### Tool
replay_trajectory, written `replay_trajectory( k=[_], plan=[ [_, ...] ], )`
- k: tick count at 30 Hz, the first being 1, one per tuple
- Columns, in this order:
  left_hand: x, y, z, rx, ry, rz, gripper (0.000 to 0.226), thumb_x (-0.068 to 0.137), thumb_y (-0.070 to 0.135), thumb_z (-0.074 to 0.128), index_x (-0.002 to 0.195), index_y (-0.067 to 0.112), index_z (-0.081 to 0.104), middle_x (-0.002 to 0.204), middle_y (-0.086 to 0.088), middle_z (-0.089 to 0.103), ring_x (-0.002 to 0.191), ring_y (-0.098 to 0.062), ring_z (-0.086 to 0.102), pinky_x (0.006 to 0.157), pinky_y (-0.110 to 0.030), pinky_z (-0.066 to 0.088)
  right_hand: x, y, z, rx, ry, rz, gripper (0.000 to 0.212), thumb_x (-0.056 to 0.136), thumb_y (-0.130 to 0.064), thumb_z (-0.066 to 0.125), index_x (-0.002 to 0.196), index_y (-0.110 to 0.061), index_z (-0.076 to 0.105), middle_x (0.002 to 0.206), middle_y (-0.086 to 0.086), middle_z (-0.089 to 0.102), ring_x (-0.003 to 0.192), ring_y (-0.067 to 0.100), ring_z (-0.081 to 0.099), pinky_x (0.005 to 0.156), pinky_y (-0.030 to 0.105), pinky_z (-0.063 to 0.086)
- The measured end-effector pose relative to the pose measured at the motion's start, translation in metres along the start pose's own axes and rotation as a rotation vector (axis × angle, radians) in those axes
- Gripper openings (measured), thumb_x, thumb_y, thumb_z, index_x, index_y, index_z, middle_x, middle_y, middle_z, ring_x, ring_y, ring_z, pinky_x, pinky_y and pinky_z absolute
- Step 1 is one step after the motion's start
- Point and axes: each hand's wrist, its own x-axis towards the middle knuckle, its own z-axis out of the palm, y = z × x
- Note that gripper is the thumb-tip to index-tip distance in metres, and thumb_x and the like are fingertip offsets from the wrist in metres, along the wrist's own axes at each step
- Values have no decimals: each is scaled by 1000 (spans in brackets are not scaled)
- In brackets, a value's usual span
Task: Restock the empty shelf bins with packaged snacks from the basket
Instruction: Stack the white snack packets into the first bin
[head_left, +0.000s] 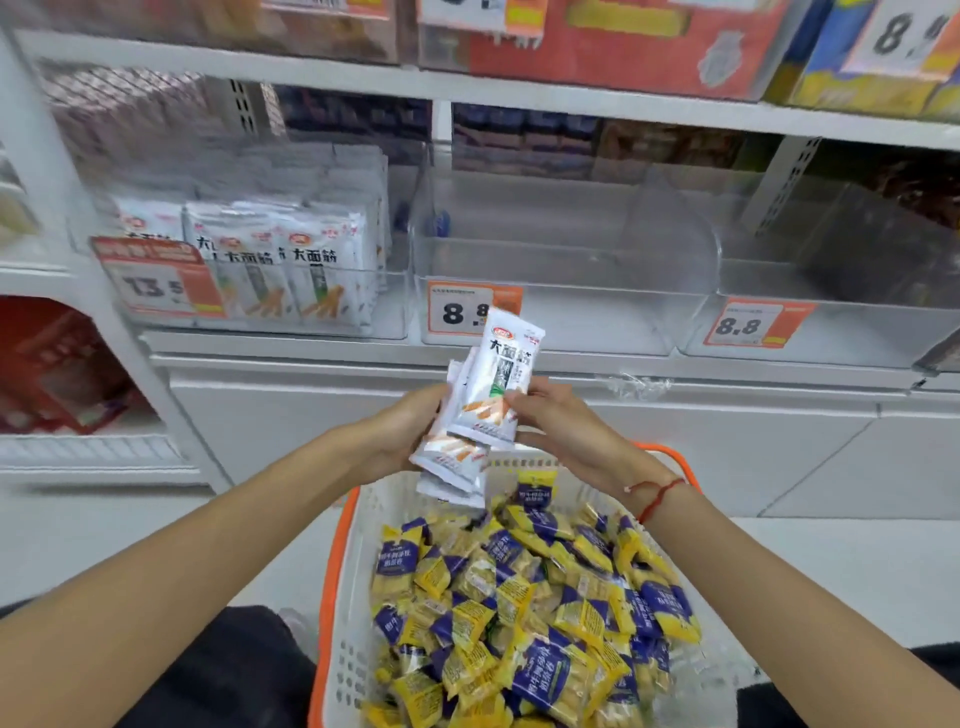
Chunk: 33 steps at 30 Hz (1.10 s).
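While both hands grip: white snack packs (480, 400) | upright, long axis tilted right

A white shelf (291, 345) runs across in front. Three clear bins sit on it side by side. The left bin (395, 306) is full of white snack packs (291, 265) standing up in rows. It has a price tag (158, 283) on its front. The middle bin (566, 260) and the right bin (841, 312) each have an orange price tag. Below, on the pale floor (857, 561), stands a white basket (348, 597) with an orange rim. Yellow and blue snack packs (524, 603) are piled in it.
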Motion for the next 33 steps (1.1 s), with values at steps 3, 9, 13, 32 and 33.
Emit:
replay_trajectory(
  k=[3, 9, 13, 32, 33],
  plan=[
    [-7, 14, -27, -62, 50, 31, 43, 103, 37, 30, 103, 11, 64, 93, -10, 70, 82, -25, 64, 79, -34, 49, 8, -23, 24, -39, 120, -97, 18, 98, -11, 51, 110, -3, 60, 110, 15, 65, 90, 19, 62, 75, 23, 55],
    [-29, 57, -80, -87, 149, 136, 38, 96, 29, 39, 112, 5, 63, 100, -13, 69, 79, -27, 66, 69, -31, 52, 29, -76, 70, -208, 167, -304, 8, 92, -17, 60, 88, -17, 67, 85, -4, 67, 71, 1, 60, 62, 10, 46],
    [-41, 74, -124, -199, 198, 181, 50, 88, 27, 39, 124, -4, 55, 115, -26, 63, 81, -32, 62, 62, -33, 52, 53, -114, 103, -301, 159, -365, 13, 91, -21, 63, 79, -23, 68, 74, -9, 64, 64, 3, 53, 57, 14, 39],
    [-46, 65, -279, -612, 1109, 424, 49, 97, 15, 36, 145, 4, 33, 144, -23, 41, 122, -35, 50, 96, -47, 44, 179, -179, 231, -659, 113, -625, 23, 82, -9, 66, 99, -10, 52, 88, -2, 62, 83, 19, 63, 64, 31, 51],
    [-44, 64, -280, -643, 1089, 431, 50, 96, 17, 37, 144, 6, 34, 142, -21, 44, 123, -35, 50, 99, -48, 43, 185, -184, 233, -756, 90, -582, 20, 79, -9, 69, 89, -12, 51, 81, -4, 59, 76, 17, 60, 56, 27, 45]
  ],
)
